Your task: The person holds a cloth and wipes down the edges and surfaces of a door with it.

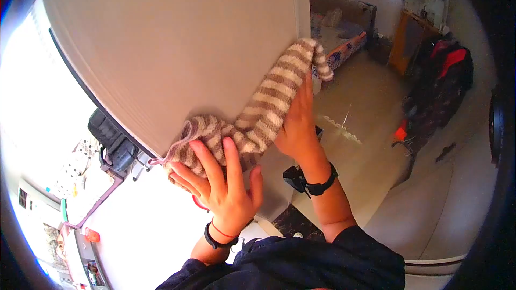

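Observation:
A long fuzzy sock (273, 94) with brown and cream stripes lies bent along the edge of a beige flat surface (177, 43). Its far end droops over the right side of that edge. The near left part is bunched, and a loose pink strand hangs from its tip. My left hand (223, 182) rests on the bunched part with its fingers spread. My right hand (301, 123) lies against the sock's right side, fingers stretched out along it; its thumb and some of its fingers are hidden by the fabric.
A black bag (113, 139) is beyond the surface's left edge. An orange cup (92, 234) stands at the lower left, near a shelf (86, 258) with small items. To the right are a bed (344, 37) and a heap of dark and red clothes (438, 86).

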Motion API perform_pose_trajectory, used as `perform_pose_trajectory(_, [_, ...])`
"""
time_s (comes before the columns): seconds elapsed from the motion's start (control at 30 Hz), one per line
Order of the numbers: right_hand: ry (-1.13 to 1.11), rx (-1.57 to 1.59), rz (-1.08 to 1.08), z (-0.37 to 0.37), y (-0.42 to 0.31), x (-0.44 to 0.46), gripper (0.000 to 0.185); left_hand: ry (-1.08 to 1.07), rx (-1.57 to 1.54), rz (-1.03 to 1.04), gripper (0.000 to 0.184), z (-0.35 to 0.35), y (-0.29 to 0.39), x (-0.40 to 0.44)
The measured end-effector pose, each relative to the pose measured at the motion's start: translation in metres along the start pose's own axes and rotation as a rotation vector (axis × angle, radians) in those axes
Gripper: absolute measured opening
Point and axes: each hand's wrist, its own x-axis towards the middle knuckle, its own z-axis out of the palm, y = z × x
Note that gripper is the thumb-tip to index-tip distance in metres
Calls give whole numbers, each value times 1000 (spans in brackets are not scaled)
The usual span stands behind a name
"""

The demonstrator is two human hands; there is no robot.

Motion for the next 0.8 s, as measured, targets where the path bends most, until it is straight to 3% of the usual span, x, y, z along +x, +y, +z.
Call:
perform_pose_trajectory(0.1, [98, 87, 60, 5, 3, -6, 76, -84, 68, 14, 66, 3, 8, 4])
perform_pose_trajectory(0.2, [41, 113, 109, 6, 12, -19, 71, -29, 163, 82, 71, 10, 8, 6])
perform_pose_trajectory(0.43, [-35, 92, 161, 20, 36, -72, 70, -175, 177, 124, 60, 33, 14, -14])
perform_pose_trajectory(0.6, [-39, 223, 329, 13, 31, -81, 71, -162, 104, 115, 56, 34, 15, -14])
perform_pose_trajectory(0.7, [-68, 93, 266, -5, 13, -73, 77, -68, 67, 106, 54, 28, 12, -16])
perform_pose_trajectory(0.8, [50, 50, 113, -9, -8, -65, 82, 58, 28, 74, 54, 26, 0, -18])
